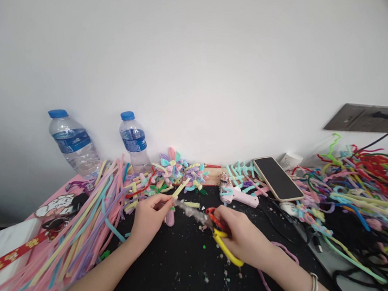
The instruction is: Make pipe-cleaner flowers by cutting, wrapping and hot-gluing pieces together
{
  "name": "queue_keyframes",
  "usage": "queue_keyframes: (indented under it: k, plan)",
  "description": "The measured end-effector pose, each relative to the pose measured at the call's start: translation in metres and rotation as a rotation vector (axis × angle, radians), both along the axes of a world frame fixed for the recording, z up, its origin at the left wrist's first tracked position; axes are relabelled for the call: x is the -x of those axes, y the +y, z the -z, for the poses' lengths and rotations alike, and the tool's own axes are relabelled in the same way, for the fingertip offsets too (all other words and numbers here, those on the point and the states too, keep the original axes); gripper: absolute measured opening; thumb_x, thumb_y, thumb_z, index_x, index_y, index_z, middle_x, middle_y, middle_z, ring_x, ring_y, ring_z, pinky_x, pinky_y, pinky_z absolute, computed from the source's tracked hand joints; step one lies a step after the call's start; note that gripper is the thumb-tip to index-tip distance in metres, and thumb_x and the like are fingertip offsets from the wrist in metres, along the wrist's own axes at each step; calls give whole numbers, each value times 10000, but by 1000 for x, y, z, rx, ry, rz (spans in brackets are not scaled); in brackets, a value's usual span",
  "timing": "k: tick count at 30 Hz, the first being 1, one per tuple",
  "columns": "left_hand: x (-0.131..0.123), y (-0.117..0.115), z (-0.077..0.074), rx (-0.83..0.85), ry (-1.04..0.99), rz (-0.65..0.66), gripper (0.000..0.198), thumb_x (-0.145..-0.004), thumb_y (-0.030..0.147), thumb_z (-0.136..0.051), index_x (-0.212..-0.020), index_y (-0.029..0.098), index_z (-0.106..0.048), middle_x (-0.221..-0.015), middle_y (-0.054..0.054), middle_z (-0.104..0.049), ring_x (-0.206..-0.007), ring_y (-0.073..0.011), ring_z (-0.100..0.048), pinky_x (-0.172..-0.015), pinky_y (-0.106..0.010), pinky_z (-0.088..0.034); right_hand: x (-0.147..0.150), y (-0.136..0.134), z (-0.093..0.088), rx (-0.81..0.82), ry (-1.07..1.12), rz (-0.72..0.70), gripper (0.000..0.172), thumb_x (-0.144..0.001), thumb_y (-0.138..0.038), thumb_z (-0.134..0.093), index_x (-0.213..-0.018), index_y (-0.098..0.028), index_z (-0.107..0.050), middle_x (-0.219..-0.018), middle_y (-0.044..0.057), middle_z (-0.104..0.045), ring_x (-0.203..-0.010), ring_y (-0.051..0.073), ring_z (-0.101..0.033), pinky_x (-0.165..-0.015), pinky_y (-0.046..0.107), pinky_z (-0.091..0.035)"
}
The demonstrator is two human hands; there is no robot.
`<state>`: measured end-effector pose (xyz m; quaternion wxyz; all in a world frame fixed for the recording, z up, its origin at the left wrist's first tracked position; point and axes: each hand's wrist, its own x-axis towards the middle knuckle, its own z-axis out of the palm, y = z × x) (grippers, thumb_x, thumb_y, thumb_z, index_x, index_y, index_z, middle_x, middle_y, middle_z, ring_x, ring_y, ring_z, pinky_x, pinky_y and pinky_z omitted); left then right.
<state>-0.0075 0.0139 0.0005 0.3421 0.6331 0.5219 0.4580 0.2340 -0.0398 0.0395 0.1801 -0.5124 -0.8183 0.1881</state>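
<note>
My left hand (149,221) pinches a short pale yellow pipe cleaner (182,188) between thumb and fingertips, and it points up and to the right. Wrapped in my right hand (242,234) is a pair of scissors with red and yellow handles (229,250). Their blurred blades reach left, with the tips close to the left fingertips; whether they touch the pipe cleaner I cannot tell. Just beyond lie pipe cleaner flowers (172,163) in pastel colours. A white glue gun (241,197) rests right of the blades.
Long pastel pipe cleaners (83,219) spread over the left side, near two water bottles (133,140). A phone (278,178) lies at the right beside a tangled pipe cleaner heap (371,200). Scraps dot the black mat (143,282). Cables hang from a wall socket (355,117).
</note>
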Motion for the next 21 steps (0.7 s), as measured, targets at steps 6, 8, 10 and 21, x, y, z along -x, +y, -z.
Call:
queue_keyframes:
  k: [6, 8, 10, 21]
  plan:
    - [-1, -3, -6, -13, 20, -17, 207, -824, 288, -589, -659, 189, -664, -410, 43, -596, -394, -125, -544, -422, -204, -418, -7, 12, 14, -53, 53, 239, 200, -740, -264, -598, -751, -224, -403, -649, -30, -515, -591, 148, -473, -516, 230, -289]
    - [-1, -3, -6, -16, 2, -46, 181, -817, 303, -601, -710, 188, -690, -449, 33, -624, -405, -130, -551, -421, -212, -419, -7, 13, 12, -52, -8, 300, 238, -733, -349, -642, -786, -215, -452, -686, -7, -562, -629, 178, -530, -533, 246, -311]
    - [0, -2, -5, -36, 4, -90, 164, -800, 308, -616, -746, 184, -709, -511, 16, -660, -419, -134, -554, -419, -223, -417, -7, 13, 11, -56, -60, 326, 278, -736, -386, -651, -880, -199, -504, -785, 32, -619, -730, 221, -594, -587, 267, -358]
    - [2, -5, -4, -399, 176, -122, 120, -808, 223, -630, -735, 174, -712, -547, 13, -661, -443, -124, -548, -443, -231, -422, -5, 12, 16, -57, -252, 322, 262, -823, -451, -576, -883, -200, -528, -797, 32, -641, -732, 220, -619, -563, 268, -294]
